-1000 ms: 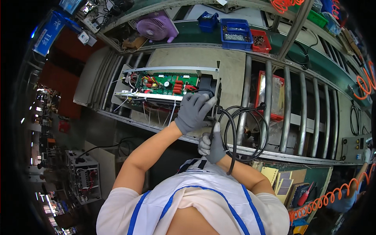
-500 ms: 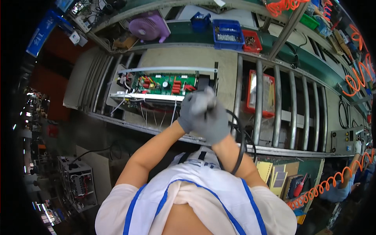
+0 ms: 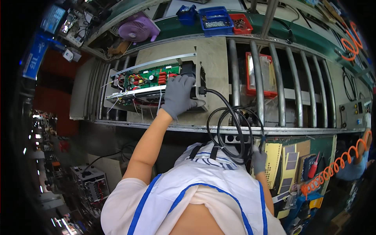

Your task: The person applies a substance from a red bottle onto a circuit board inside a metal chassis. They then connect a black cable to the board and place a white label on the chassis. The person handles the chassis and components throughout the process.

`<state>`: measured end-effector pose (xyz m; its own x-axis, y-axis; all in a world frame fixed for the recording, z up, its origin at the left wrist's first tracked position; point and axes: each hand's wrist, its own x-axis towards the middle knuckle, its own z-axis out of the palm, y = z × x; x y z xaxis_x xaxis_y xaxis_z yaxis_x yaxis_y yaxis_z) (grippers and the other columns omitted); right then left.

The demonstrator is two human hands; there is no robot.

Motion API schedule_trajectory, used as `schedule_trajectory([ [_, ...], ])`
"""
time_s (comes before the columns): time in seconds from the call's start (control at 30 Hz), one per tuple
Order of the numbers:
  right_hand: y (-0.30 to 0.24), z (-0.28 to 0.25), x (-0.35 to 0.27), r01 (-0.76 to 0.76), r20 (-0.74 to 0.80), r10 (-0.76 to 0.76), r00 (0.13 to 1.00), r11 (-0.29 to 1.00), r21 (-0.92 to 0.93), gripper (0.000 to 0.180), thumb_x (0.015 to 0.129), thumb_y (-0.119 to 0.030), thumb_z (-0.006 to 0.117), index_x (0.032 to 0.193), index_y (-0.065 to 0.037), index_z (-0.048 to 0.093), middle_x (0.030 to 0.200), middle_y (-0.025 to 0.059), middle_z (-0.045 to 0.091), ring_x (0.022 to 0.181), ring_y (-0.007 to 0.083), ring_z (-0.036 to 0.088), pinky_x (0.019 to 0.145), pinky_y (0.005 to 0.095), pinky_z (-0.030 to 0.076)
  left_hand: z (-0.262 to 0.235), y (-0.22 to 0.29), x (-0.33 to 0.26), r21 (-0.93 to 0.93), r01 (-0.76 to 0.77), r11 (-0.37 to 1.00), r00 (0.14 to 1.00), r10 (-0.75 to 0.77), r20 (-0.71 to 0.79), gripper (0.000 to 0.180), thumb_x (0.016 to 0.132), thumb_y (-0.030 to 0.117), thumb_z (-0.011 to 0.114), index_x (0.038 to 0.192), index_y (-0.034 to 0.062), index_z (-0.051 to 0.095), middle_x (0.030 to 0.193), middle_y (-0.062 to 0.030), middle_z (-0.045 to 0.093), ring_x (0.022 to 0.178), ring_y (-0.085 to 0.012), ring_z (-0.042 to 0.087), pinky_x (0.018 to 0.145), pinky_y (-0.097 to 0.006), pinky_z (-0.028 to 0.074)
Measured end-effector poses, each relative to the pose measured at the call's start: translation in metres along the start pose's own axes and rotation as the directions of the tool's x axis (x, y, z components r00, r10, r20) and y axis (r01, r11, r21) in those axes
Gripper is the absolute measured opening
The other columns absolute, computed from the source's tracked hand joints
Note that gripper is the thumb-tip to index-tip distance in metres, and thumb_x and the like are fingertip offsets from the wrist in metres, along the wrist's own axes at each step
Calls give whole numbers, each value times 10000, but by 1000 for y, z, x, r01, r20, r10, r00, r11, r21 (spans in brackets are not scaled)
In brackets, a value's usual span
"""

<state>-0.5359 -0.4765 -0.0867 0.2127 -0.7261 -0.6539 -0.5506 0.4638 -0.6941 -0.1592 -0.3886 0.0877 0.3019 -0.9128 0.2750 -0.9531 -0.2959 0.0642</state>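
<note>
My left hand, in a grey glove, is at the right end of an open metal chassis. Its fingers reach over the front rail and the thumb is on the outer side. Inside the chassis is a green circuit board with red parts and wires. A thick black cable leaves the chassis's right end and hangs in loops over the bench edge. Low on the right, my gloved right hand is closed around the cable's far end, beside my apron; its fingers are partly hidden.
The chassis sits on a board on the roller conveyor. A red tray lies among the rollers. Beyond stand a purple fan, a blue bin and a red bin. An orange coiled hose hangs right, near yellow panels.
My hands, together at the chassis's right end before, are now apart. The right hand has moved down and right with the cable end; the left is on the chassis. The view has shifted.
</note>
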Motion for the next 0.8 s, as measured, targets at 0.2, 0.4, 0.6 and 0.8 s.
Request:
schedule_trajectory([
  [0.2,131,-85,-95,-119,-665,111,739,992,34,412,924,-263,478,1075,112,555,1005,198,624,877,246,571,787,354,443,-10,3,38,-213,35,977,956,30,292,614,545,445,797,949,47,563,842,-143,610,843,-332,593,720,-409,445],
  [0.4,76,-89,-113,244,-479,-246,843,967,-69,318,894,-170,493,1103,52,581,974,197,640,813,222,607,733,345,465,-16,-12,42,-342,178,923,859,23,512,608,571,314,788,1083,52,590,986,-155,647,921,-332,614,785,-342,465],
  [0.6,-121,-25,-142,807,-43,-845,533,523,-272,261,861,-85,562,1109,-14,602,836,145,658,677,205,630,617,296,470,-13,-23,35,-303,10,953,915,113,386,596,548,470,752,893,17,576,846,-189,616,828,-381,602,713,-426,468],
  [0.8,-190,63,-131,736,62,-953,296,187,-651,206,816,-88,574,1022,-90,595,880,118,642,674,273,623,534,364,486,-25,-3,44,-195,64,979,883,35,469,564,560,485,739,858,30,590,812,-162,623,801,-349,617,694,-424,482],
])
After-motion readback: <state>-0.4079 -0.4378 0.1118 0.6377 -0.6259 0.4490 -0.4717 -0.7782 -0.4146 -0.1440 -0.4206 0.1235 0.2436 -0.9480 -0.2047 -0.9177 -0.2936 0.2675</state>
